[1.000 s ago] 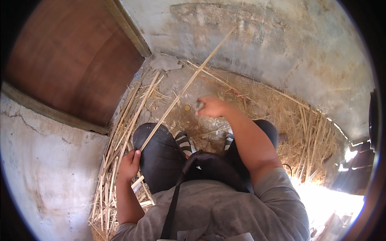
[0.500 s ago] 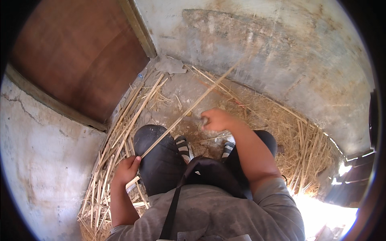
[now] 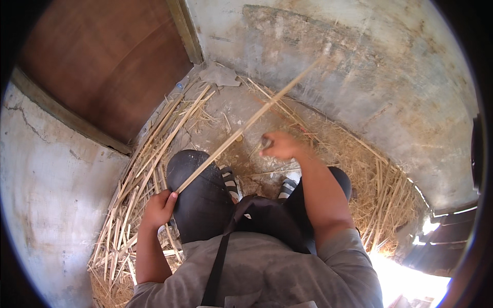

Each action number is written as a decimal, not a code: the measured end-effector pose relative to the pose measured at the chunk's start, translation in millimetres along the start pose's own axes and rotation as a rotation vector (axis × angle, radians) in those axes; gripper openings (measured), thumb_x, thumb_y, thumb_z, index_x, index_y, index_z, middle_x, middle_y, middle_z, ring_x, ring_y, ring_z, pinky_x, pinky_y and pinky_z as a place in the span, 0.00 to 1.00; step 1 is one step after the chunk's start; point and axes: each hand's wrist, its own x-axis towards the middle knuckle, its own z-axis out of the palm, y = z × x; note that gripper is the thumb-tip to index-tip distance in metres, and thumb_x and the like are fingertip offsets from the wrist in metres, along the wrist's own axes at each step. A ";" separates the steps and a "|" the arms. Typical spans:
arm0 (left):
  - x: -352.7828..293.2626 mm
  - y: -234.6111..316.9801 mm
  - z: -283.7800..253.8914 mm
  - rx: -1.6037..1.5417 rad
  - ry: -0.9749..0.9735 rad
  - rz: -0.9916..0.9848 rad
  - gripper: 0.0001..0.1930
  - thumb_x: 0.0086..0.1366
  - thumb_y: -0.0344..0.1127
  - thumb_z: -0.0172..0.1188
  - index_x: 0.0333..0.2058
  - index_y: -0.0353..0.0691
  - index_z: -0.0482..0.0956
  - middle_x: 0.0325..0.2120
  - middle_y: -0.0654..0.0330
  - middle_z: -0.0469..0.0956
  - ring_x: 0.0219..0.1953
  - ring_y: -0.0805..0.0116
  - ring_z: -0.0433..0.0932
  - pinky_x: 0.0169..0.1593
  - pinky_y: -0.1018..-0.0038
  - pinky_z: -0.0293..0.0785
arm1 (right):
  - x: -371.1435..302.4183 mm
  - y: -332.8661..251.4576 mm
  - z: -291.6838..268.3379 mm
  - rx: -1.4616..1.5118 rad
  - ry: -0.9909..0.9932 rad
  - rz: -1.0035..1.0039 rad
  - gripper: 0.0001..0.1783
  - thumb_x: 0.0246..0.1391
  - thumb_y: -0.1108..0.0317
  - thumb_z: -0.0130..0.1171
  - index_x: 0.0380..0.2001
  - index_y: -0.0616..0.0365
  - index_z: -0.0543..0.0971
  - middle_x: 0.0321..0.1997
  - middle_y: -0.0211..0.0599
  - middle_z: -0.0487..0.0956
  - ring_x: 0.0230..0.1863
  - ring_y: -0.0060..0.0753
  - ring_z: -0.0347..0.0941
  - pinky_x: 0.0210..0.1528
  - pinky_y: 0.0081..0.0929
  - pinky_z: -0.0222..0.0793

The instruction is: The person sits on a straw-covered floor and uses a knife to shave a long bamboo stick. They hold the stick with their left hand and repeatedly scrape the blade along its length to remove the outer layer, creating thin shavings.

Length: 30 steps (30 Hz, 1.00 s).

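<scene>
My left hand (image 3: 160, 208) is closed around the near end of a long, pale bamboo strip (image 3: 240, 132). The strip rises at a slant over my left knee, away to the right, toward the far wall; its far end is smeared by motion. Just right of the strip, and apart from it, my right hand (image 3: 281, 146) is held above the floor between my knees. Its fingers are curled around a small greyish thing (image 3: 266, 142), mostly hidden, whose kind I cannot make out.
Many split strips (image 3: 149, 167) lie along the left by a brown door panel (image 3: 113, 66). Shavings and more strips (image 3: 382, 200) are heaped on the right. A stained wall (image 3: 349, 66) closes off the far side. My sandalled feet (image 3: 230, 182) rest between.
My right hand has shifted slightly up and to the right. The bamboo strip looks broader, as if turned, while my left hand keeps its grip. The whole view has shifted a little.
</scene>
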 end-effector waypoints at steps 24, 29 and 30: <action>0.3 8.5 -2.3 0.009 0.046 0.008 0.25 0.73 0.51 0.52 0.28 0.32 0.76 0.20 0.40 0.75 0.25 0.39 0.76 0.31 0.57 0.70 | 4.3 -26.2 19.2 -0.247 -0.073 -0.124 0.31 0.45 0.53 0.70 0.50 0.63 0.80 0.48 0.60 0.80 0.51 0.60 0.77 0.53 0.45 0.73; -5.0 7.4 -5.2 0.018 0.003 0.009 0.25 0.73 0.52 0.53 0.27 0.33 0.76 0.19 0.41 0.75 0.25 0.38 0.77 0.31 0.55 0.70 | 0.5 -27.1 9.3 -0.187 -0.134 -0.103 0.31 0.46 0.52 0.69 0.49 0.61 0.80 0.49 0.58 0.80 0.54 0.59 0.76 0.54 0.45 0.72; -5.6 4.0 -0.7 0.001 0.015 0.005 0.25 0.73 0.52 0.53 0.27 0.33 0.76 0.19 0.41 0.75 0.25 0.38 0.77 0.31 0.55 0.71 | 7.2 -9.9 4.8 -0.143 -0.045 -0.051 0.30 0.46 0.53 0.69 0.50 0.61 0.80 0.50 0.58 0.80 0.54 0.59 0.76 0.54 0.44 0.72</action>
